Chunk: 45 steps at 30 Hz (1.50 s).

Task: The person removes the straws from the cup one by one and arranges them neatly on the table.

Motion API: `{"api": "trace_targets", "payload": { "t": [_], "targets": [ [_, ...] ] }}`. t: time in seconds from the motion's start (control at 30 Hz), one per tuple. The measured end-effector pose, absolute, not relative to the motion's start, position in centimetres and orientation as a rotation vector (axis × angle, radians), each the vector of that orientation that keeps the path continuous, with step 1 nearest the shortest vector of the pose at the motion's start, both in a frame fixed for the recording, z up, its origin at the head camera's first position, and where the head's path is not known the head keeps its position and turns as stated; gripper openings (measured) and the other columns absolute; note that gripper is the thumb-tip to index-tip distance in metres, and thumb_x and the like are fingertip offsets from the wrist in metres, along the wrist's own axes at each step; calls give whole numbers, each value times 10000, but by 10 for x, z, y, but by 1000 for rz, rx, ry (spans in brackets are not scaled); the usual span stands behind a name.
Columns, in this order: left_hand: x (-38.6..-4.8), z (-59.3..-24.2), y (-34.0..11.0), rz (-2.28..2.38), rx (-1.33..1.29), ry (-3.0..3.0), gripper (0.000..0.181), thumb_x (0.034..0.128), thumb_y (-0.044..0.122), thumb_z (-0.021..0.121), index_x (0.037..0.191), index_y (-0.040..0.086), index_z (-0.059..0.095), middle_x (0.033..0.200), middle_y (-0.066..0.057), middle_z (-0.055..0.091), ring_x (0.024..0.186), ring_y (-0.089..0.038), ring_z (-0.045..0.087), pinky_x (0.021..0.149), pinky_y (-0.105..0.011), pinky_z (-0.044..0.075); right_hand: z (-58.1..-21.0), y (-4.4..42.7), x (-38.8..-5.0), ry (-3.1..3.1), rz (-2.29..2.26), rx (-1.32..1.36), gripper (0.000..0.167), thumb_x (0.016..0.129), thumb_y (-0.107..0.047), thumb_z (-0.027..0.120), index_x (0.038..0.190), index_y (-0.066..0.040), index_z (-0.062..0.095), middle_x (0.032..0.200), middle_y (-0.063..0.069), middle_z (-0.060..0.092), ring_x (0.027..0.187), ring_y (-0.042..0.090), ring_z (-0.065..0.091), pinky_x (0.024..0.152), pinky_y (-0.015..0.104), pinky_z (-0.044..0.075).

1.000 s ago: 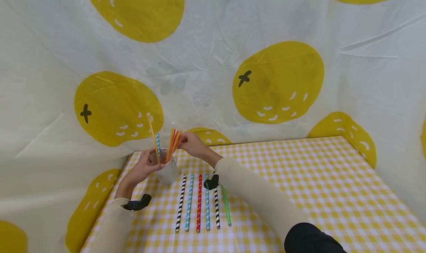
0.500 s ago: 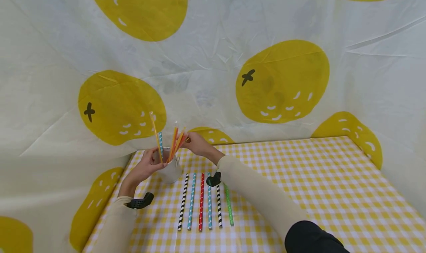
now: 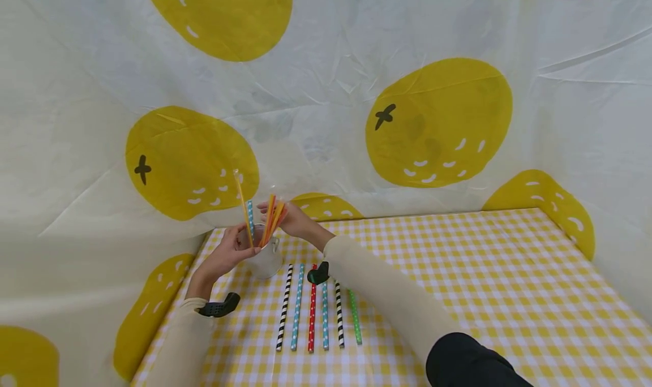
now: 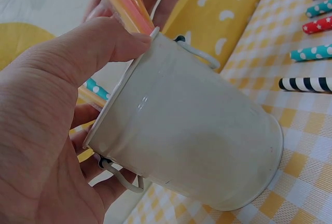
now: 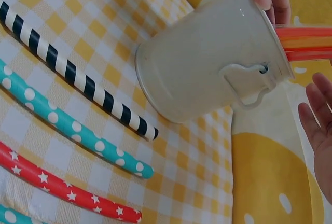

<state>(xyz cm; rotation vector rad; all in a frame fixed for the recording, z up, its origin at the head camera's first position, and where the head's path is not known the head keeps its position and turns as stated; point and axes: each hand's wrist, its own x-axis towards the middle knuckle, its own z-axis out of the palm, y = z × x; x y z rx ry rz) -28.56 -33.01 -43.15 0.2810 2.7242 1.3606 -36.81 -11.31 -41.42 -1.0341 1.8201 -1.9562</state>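
Observation:
My left hand [image 3: 224,257] grips the rim of a small white metal bucket [image 4: 192,130], its thumb on the outer near side. Several orange and red drinking straws [image 3: 271,220] lean to the right in the bucket. A turquoise dotted straw [image 3: 250,213] and a taller orange straw [image 3: 239,189] stand at its left side. Behind the leaning bunch, my right hand [image 3: 295,222] has its fingers extended to the left. In the right wrist view, the right fingers [image 5: 309,117] are relaxed beside the straws with nothing between them. The straws' lower ends are hidden inside the bucket.
Several paper straws lie in a row before the bucket, among them a black-and-white striped straw [image 3: 284,308], a red starred straw [image 3: 312,319] and a green straw [image 3: 355,316]. A yellow checked tablecloth [image 3: 458,274] covers the table. A lemon-print sheet [image 3: 316,143] hangs behind.
My right hand has let go of the orange and red straws, and its fingers have moved left behind them. My left hand keeps its grip on the bucket. The head view has shifted slightly.

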Motion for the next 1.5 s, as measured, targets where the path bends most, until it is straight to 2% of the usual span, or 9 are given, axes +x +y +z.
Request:
{"api": "trace_targets", "payload": {
  "t": [0.1, 0.2, 0.47, 0.7, 0.9, 1.07, 1.27, 1.4, 1.5],
  "targets": [
    [-289, -434, -329, 1375, 309, 2728, 844, 953, 195, 725, 1595, 15, 208, 1534, -278, 126, 1217, -396, 255, 940, -534, 335, -413, -115, -367, 1675, -1981, -1022, 395, 1005, 131, 464, 1376, 257, 423, 1481, 387, 400, 1401, 492, 383, 1140, 522, 353],
    [-292, -436, -327, 1374, 326, 2738, 839, 952, 167, 718, 1595, 4, 204, 1534, -283, 125, 1230, -399, 245, 949, -542, 330, -412, -114, -366, 1767, -1871, -1165, 413, 1007, 130, 456, 1391, 266, 388, 1485, 405, 377, 1396, 516, 377, 1140, 527, 348],
    [-289, -429, -318, 1361, 351, 2717, 836, 966, 185, 707, 1594, -14, 191, 1508, -287, 155, 1149, -384, 287, 882, -478, 348, -408, -108, -363, 2036, -1531, -1283, 443, 1063, -38, 479, 1484, 93, 439, 1564, 254, 390, 1464, 387, 340, 1155, 399, 357],
    [-292, -430, -319, 1355, 313, 2720, 871, 948, 252, 731, 1599, 27, 198, 1499, -262, 174, 1155, -361, 303, 898, -475, 364, -405, -104, -363, 2139, -1485, -1305, 424, 1066, -36, 479, 1469, 94, 461, 1537, 251, 431, 1432, 387, 395, 1138, 382, 379],
    [-290, -431, -322, 1305, 245, 2736, 910, 950, 316, 721, 1604, 17, 163, 1558, -267, 128, 1229, -387, 331, 987, -531, 368, -403, -93, -365, 2205, -1495, -1353, 406, 1067, -43, 479, 1460, 59, 499, 1536, 214, 442, 1471, 366, 335, 1189, 429, 299],
    [-288, -431, -325, 1250, 230, 2759, 914, 947, 359, 721, 1610, 46, 174, 1563, -250, 147, 1180, -364, 352, 952, -506, 377, -407, -86, -369, 2205, -1543, -1321, 418, 1073, -94, 489, 1481, 0, 507, 1514, 203, 446, 1371, 350, 453, 1124, 439, 390],
    [-287, -431, -329, 1239, 214, 2763, 906, 947, 375, 719, 1610, 58, 188, 1542, -244, 177, 1162, -367, 369, 916, -495, 396, -405, -79, -370, 2178, -1585, -1243, 406, 1078, -14, 439, 1475, -31, 524, 1557, 99, 416, 1361, 362, 486, 1072, 440, 447],
    [-287, -431, -330, 1254, 211, 2742, 907, 951, 376, 715, 1612, 61, 179, 1553, -245, 155, 1188, -380, 356, 936, -511, 392, -403, -77, -369, 2183, -1593, -1216, 444, 1077, -11, 436, 1514, -77, 482, 1578, 62, 382, 1335, 314, 510, 942, 362, 504],
    [-287, -431, -331, 1254, 211, 2734, 914, 954, 394, 710, 1613, 63, 170, 1564, -247, 137, 1235, -400, 344, 967, -541, 393, -401, -76, -370, 2234, -1581, -1235, 455, 1077, -20, 444, 1523, -107, 479, 1584, 45, 369, 1274, 248, 529, 841, 307, 487]
  ]
}}
